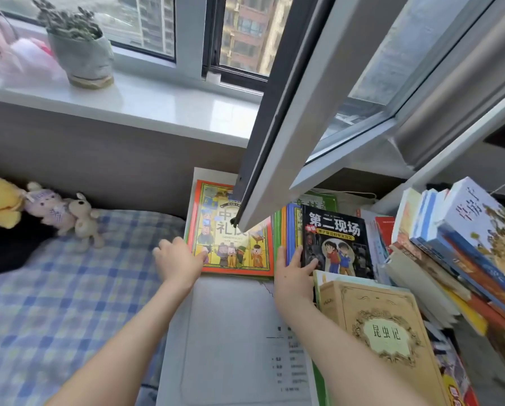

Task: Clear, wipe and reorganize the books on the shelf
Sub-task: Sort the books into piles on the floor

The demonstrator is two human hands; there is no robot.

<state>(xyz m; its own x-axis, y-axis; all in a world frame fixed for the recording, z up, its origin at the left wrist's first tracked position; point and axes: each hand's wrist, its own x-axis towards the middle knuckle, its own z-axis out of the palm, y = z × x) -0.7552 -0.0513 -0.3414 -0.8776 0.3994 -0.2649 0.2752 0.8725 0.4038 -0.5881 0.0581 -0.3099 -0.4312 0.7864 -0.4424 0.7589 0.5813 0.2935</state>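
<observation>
Left hand (179,260) rests spread, fingertips on the red book (230,230) lying flat on the white counter (230,317) beside the bed (55,288); right hand (293,276) pinches the black book (336,244), upright against the stack (450,244).

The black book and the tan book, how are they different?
The black book has two cartoon children on its cover; the tan book has only a fancy frame around its title. The right hand touches the black book's edge; no hand touches the tan book. The black book lies farther away, the tan book nearer. Both lie on piles of books.
</observation>
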